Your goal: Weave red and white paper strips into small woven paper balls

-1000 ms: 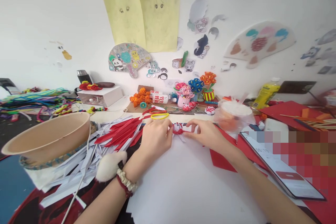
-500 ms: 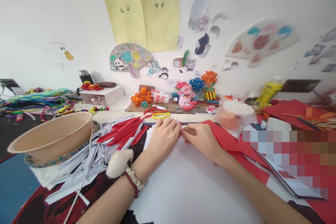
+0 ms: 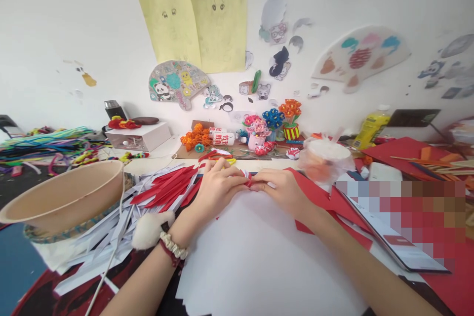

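Note:
Between my two hands is a small piece of folded red and white paper strips (image 3: pixel 247 176), pinched at the far end of a stack of white paper (image 3: pixel 264 242). My left hand (image 3: pixel 221 181) is closed on its left side, with the fingertips partly covering it. From the right, my right hand (image 3: pixel 280 188) grips it between thumb and fingers. Folded red paper strips (image 3: pixel 166 183) lie just left of my left hand, on top of many white paper strips (image 3: pixel 107 237). Behind my left hand, yellow-handled scissors (image 3: pixel 231 161) are partly hidden.
A beige basin (image 3: pixel 70 192) stands at the left, with a white cable (image 3: pixel 119 227) beside it. Red paper sheets (image 3: pixel 314 192) and a tablet (image 3: pixel 392 237) lie at the right. A bagged cup (image 3: pixel 326 158), a yellow bottle (image 3: pixel 372 128) and flower pots (image 3: pixel 292 132) stand along the back.
My hands have come closer together around the red and white folded paper, and more of it shows between the fingertips. My left hand has shifted left; the whole view has turned slightly right.

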Demonstrator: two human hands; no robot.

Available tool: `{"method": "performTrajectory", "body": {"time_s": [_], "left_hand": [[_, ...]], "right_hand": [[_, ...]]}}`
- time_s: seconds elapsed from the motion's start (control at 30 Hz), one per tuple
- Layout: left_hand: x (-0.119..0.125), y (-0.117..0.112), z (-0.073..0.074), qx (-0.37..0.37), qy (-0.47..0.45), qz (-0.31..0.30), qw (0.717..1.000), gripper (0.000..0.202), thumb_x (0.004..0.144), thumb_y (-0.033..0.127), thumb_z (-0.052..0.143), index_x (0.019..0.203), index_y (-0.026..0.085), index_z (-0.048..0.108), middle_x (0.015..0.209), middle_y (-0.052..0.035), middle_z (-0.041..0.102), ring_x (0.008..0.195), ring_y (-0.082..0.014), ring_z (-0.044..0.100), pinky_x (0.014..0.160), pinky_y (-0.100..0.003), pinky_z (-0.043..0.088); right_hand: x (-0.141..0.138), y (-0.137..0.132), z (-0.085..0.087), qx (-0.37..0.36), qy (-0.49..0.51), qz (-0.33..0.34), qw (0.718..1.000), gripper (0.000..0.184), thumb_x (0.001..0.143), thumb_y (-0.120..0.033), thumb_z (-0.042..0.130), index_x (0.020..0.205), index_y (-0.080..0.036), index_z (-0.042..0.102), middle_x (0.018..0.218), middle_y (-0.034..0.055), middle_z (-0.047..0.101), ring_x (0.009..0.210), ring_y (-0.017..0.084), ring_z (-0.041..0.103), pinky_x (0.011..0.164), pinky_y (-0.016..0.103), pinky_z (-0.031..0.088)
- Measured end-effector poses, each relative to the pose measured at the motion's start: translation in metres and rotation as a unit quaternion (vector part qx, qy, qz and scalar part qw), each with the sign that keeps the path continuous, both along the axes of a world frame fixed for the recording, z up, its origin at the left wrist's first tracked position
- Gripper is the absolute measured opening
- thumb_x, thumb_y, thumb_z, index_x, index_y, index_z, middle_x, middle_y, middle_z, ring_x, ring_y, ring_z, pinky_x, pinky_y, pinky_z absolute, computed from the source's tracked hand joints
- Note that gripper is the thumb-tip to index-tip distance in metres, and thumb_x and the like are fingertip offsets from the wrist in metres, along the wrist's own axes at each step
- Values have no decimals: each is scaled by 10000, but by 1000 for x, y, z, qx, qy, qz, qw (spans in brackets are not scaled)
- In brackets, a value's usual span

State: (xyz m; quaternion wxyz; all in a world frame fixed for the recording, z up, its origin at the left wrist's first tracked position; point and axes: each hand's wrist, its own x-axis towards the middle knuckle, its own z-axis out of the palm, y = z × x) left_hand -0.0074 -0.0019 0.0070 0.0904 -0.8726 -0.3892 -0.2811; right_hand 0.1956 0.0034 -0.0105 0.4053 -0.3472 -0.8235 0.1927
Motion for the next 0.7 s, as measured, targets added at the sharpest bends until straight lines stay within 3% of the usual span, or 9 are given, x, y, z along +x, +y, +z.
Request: {"method": "performTrajectory", "body": {"time_s": [0.43,0.7], "left_hand": [[-2,1,0,-17,6,4,1000,234,946,345,500,994,352,729,980,14,737,899,-187,508,828,-382,284],[-2,0,0,-23,-5,-4,1000,219,939,361,514,966,347,732,964,27,737,890,-184,504,827,-380,270]], "right_hand": [[2,0,1,-1,-13,-8,1000,123,878,-263,611,887,-217,725,845,20,714,758,166,642,694,276,492],[2,0,1,21,-26,4,999,179,903,-216,561,820,-218,719,803,18,705,719,160,634,668,262,482]]}}
